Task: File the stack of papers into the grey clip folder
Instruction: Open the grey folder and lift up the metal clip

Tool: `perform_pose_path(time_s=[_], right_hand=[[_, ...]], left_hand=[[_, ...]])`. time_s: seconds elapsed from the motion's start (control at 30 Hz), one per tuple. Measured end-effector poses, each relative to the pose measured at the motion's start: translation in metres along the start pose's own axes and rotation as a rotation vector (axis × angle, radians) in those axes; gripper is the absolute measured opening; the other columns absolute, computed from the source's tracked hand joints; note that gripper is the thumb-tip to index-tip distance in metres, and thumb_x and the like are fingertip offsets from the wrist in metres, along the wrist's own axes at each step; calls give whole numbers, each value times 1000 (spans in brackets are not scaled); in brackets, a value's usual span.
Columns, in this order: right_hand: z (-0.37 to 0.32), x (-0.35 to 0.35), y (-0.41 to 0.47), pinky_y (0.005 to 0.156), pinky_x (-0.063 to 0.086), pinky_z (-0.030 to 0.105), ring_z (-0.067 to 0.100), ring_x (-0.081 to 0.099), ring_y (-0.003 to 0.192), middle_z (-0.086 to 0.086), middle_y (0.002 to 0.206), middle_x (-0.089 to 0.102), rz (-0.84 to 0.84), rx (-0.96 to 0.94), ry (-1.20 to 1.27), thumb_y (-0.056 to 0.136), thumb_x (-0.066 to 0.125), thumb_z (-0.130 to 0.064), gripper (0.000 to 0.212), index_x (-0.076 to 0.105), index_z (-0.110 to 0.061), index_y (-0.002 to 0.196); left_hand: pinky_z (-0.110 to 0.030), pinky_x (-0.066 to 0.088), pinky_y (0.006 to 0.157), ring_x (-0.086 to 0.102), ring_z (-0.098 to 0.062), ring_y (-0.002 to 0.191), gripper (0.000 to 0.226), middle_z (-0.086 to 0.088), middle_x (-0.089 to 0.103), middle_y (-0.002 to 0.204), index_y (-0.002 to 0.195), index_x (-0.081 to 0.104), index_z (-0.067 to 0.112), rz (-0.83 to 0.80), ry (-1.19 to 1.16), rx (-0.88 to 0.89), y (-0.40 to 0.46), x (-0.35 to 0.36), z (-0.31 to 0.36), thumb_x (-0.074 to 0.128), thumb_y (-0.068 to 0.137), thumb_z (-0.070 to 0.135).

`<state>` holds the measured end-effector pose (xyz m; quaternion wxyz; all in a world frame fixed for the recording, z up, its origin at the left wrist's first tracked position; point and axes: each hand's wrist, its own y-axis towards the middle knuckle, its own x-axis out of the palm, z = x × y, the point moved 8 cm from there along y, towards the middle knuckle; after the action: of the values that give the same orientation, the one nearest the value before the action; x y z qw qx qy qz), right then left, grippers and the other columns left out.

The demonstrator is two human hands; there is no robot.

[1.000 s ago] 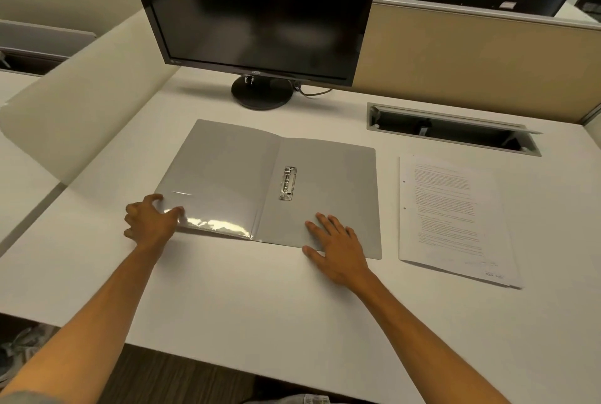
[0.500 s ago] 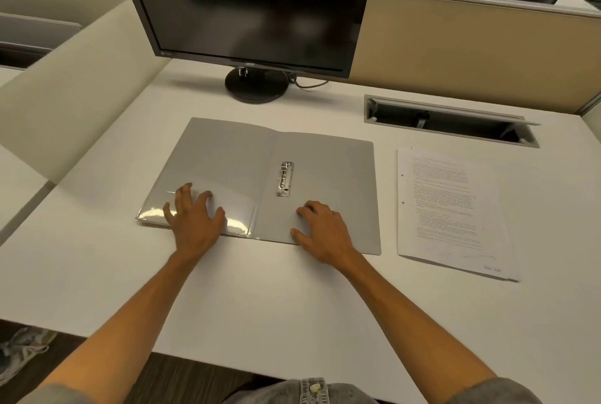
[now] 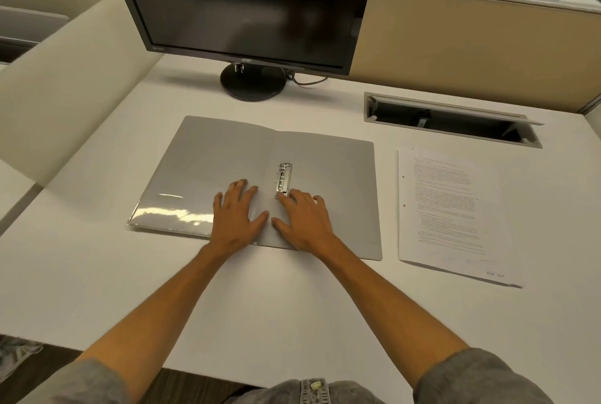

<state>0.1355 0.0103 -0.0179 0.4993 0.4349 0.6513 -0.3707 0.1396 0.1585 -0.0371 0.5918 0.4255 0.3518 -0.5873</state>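
Note:
The grey clip folder [image 3: 335, 169] lies flat and spread wide on the white desk, inside up. Its metal clip [image 3: 283, 179] sits just right of the centre fold. My left hand [image 3: 239, 218] rests flat on the left flap near the fold, fingers spread. My right hand [image 3: 305, 219] rests flat on the right flap, its fingertips touching the clip's near end. Neither hand holds anything. The stack of printed, hole-punched papers [image 3: 450, 211] lies on the desk to the right of the folder, apart from it.
A black monitor [image 3: 247, 3] on a round stand [image 3: 253, 81] is behind the folder. A cable slot [image 3: 452, 119] with a raised lid is set in the desk at the back right. Beige partitions close the left and back sides.
My left hand slid right across the left flap from its outer corner to the fold. My right hand moved up and left until its fingertips reached the clip.

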Motion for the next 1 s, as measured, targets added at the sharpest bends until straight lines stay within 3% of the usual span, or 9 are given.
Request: perform_pose_path(time_s=[0.17, 0.4, 0.57, 0.67, 0.77, 0.87, 1.0], right_hand=[[-5, -3, 5, 107, 27, 44, 25, 46, 124, 7, 137, 50, 73, -11, -25, 95, 37, -52, 54, 43, -21, 139], [-11, -13, 14, 101, 37, 41, 27, 53, 118, 11, 127, 59, 213, -55, -17, 94, 51, -31, 33, 62, -11, 118], [-20, -10, 23, 80, 51, 38, 28, 64, 99, 12, 108, 68, 232, -36, -5, 82, 70, -20, 27, 70, -1, 102], [-22, -14, 29, 65, 53, 31, 26, 69, 82, 10, 91, 72, 241, -18, 1, 68, 82, -13, 18, 74, -4, 82], [-21, -18, 35, 55, 47, 30, 29, 67, 65, 10, 80, 70, 240, -9, -22, 76, 74, -9, 7, 72, -3, 77], [-15, -21, 37, 56, 46, 33, 31, 66, 68, 12, 91, 70, 268, 15, 55, 91, 58, -14, 19, 70, 0, 89], [-7, -14, 37, 60, 45, 35, 31, 64, 71, 8, 94, 68, 262, 87, 148, 93, 52, -23, 23, 67, -6, 90]], left_hand=[[-53, 6, 116, 20, -22, 146, 75, -5, 29, 157, 143, 41, 21, -6, 42, 35, 3, 9, 4, 24, 84, 64], [-55, 7, 115, 22, -25, 146, 69, -7, 30, 156, 144, 40, 20, 2, 51, 52, -1, 15, 5, 19, 90, 59], [-56, 7, 115, 22, -26, 146, 77, -8, 29, 157, 145, 39, 20, -20, 66, 59, -2, 19, 4, 8, 90, 65], [-56, 8, 115, 22, -26, 146, 75, -8, 29, 157, 145, 38, 20, -13, 68, 61, -2, 17, 6, 9, 91, 63], [-57, 10, 115, 23, -26, 146, 75, -8, 29, 157, 145, 38, 19, -7, 61, 60, -3, 15, 8, 8, 91, 63], [-56, 10, 115, 22, -25, 146, 78, -7, 29, 157, 145, 37, 20, -7, 64, 66, -4, 15, 7, 4, 90, 65], [-55, 10, 116, 22, -24, 146, 76, -6, 29, 157, 145, 37, 22, -14, 62, 63, -3, 16, 5, 7, 91, 64]])
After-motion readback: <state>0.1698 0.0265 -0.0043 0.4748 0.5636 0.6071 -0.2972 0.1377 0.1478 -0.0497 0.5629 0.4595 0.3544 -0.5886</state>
